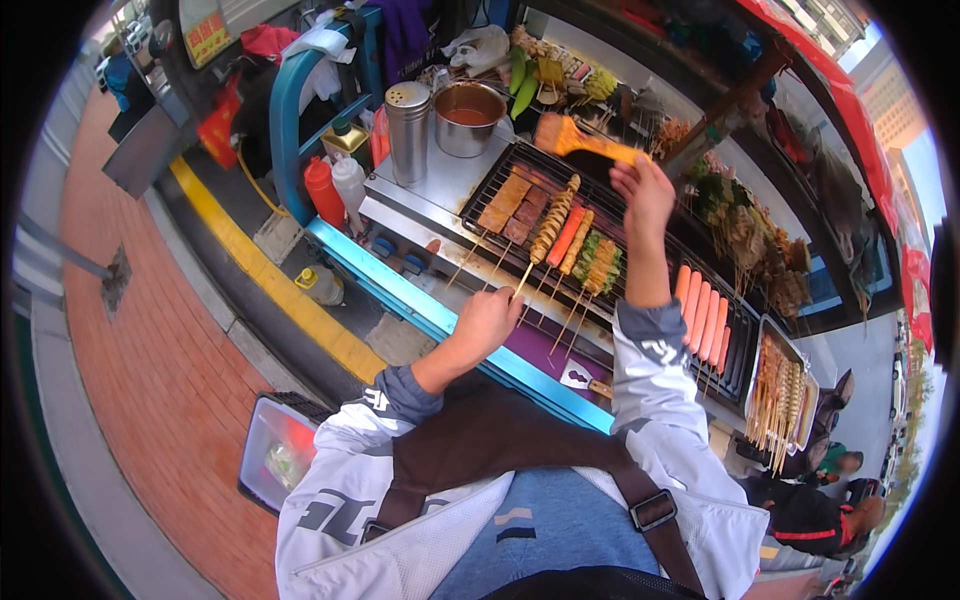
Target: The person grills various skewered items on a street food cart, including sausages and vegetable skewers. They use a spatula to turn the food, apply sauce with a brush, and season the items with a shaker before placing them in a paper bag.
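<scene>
My left hand [486,321] pinches the stick of a spiral-cut skewer [555,217] that lies over the grill grate [525,157]. In my right hand [646,196] is a basting brush [577,140] with an orange handle. Its bristles are apart from the food, above the grill's back edge. Left of the spiral skewer are flat brown slab skewers [504,202] and a darker pair [527,215]. To its right lie a red sausage skewer [566,236], a thin browned skewer [577,241] and a leafy green wrapped skewer [598,262].
A steel pot of red-brown sauce [470,116] and a shaker [408,131] stand left of the grate. Several pink sausages [703,315] and a tray of skewers [806,397] are rightward. Squeeze bottles [324,191] sit by the blue cart rail [390,270]. People [814,517] are at lower right.
</scene>
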`<state>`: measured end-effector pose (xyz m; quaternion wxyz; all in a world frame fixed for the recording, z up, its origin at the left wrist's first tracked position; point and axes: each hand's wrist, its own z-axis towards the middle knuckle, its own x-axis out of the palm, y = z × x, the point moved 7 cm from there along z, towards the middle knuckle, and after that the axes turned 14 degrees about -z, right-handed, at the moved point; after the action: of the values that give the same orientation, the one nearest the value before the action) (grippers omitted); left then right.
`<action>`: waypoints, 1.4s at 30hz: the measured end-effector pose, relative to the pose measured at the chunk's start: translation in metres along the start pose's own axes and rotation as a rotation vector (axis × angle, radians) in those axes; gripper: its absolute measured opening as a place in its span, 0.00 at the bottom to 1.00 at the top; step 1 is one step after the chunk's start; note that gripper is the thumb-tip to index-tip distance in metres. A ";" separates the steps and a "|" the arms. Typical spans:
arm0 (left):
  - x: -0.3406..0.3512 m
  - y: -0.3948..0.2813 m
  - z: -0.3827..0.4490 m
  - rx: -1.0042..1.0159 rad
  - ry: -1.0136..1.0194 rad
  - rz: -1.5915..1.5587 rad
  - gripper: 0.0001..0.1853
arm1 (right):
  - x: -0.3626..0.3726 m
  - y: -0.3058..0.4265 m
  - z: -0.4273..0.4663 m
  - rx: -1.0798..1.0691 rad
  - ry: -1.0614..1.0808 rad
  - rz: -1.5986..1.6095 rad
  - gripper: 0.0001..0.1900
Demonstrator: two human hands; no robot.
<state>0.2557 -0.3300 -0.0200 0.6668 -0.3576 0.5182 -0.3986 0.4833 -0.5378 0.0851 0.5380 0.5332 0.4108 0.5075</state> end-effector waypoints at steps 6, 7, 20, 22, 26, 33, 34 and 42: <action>-0.044 -0.011 -0.001 0.096 -0.174 0.065 0.14 | 0.147 -0.004 0.046 -0.063 0.130 -0.114 0.13; -0.059 -0.011 0.000 0.155 -0.240 0.049 0.13 | 0.167 -0.011 0.047 -0.060 0.156 -0.214 0.12; -0.198 0.059 0.126 0.304 -0.615 0.128 0.52 | 0.065 -0.030 -0.155 -0.127 0.450 -0.349 0.19; -0.198 0.080 0.151 0.124 -0.526 0.084 0.55 | 0.023 -0.037 -0.198 -0.067 0.363 -0.472 0.16; -0.197 0.092 0.182 0.037 -0.457 0.031 0.59 | -0.030 -0.062 -0.260 0.098 0.262 -0.541 0.11; -0.187 0.065 0.124 0.092 -0.587 0.106 0.31 | -0.034 -0.087 -0.283 0.185 0.357 -0.589 0.08; -0.171 0.065 0.104 0.046 -0.483 0.144 0.27 | -0.031 -0.085 -0.283 0.165 0.357 -0.570 0.08; -0.069 0.062 0.048 0.025 -0.113 -0.005 0.13 | -0.078 -0.064 -0.292 -0.120 0.168 -0.729 0.06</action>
<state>0.3027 -0.2383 -0.0367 0.6984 -0.3726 0.4737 -0.3860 0.1917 -0.5637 -0.0133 0.6780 0.2759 0.5857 0.3480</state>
